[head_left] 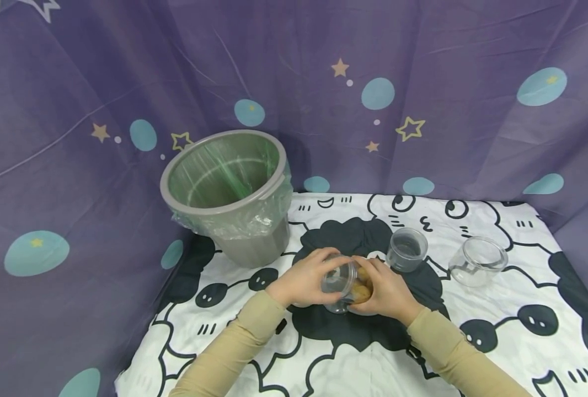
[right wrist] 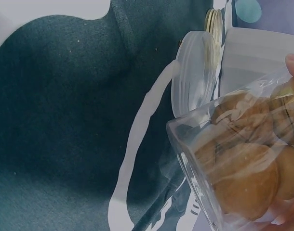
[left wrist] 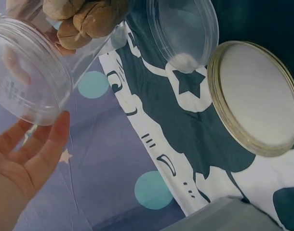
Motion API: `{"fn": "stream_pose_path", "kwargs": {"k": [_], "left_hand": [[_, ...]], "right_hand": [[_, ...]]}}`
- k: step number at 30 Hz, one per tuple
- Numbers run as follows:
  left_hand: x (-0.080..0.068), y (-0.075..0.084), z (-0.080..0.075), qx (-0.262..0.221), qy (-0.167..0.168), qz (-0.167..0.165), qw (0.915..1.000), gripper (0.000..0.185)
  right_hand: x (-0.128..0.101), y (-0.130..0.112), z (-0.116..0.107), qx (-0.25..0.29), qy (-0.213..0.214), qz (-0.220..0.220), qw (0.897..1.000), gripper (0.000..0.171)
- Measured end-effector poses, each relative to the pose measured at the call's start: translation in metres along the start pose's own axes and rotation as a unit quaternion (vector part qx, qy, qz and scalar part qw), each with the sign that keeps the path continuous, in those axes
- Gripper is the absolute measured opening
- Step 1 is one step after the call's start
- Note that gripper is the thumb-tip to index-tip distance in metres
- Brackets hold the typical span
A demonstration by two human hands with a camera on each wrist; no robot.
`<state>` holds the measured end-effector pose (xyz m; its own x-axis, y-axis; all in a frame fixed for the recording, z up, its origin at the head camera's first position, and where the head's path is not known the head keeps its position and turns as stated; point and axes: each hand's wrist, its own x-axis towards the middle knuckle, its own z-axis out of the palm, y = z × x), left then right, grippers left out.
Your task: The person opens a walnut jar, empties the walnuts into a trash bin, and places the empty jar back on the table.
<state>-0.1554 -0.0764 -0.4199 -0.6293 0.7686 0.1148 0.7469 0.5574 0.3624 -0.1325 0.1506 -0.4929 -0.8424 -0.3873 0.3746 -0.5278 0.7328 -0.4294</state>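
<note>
In the head view my left hand (head_left: 308, 280) grips an empty-looking clear plastic jar (head_left: 337, 280), tilted, its threaded rim toward the right. My right hand (head_left: 387, 289) holds a clear jar of brown walnuts (head_left: 361, 291) close against it. Whether the two rims touch, I cannot tell. Several walnuts (left wrist: 91, 20) show through the wall in the left wrist view, and again in the right wrist view (right wrist: 246, 180). Beneath the hands lie a clear lid (left wrist: 183, 33) and a gold-rimmed lid (left wrist: 258, 96) with a white inside, both largely hidden from the head camera.
Two more clear jars stand to the right, a nearer one (head_left: 407, 251) and a farther one (head_left: 479, 262). A grey bin (head_left: 251, 242) with a plastic liner stands at the back left. The black-and-white patterned cloth (head_left: 363, 364) meets a purple curtain (head_left: 453, 165).
</note>
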Motion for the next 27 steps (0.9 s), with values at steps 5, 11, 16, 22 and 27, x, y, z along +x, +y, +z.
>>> {"fn": "stream_pose_path", "kwargs": {"k": [5, 11, 16, 22, 27], "left_hand": [[0.0024, 0.0013, 0.0034, 0.0, 0.008, -0.045, 0.999, 0.065], [0.0041, 0.0029, 0.0046, -0.012, 0.004, -0.077, 0.9969, 0.065], [0.0045, 0.0041, 0.0037, -0.029, -0.006, -0.096, 0.9949, 0.067], [0.001, 0.0019, 0.0016, -0.044, -0.038, -0.062, 0.9964, 0.08], [-0.0027, -0.0031, 0.0, -0.009, -0.043, 0.035, 0.9984, 0.084]], "right_hand": [[-0.0008, 0.0008, 0.0017, 0.002, 0.004, -0.001, 1.0, 0.106], [-0.0006, 0.0013, 0.0025, 0.002, 0.007, -0.001, 1.0, 0.106], [-0.0005, 0.0017, 0.0024, 0.002, 0.007, -0.002, 1.0, 0.107], [-0.0008, 0.0025, 0.0013, -0.006, 0.002, 0.002, 1.0, 0.107], [-0.0002, 0.0028, -0.0017, -0.008, 0.004, -0.001, 1.0, 0.107]]}}
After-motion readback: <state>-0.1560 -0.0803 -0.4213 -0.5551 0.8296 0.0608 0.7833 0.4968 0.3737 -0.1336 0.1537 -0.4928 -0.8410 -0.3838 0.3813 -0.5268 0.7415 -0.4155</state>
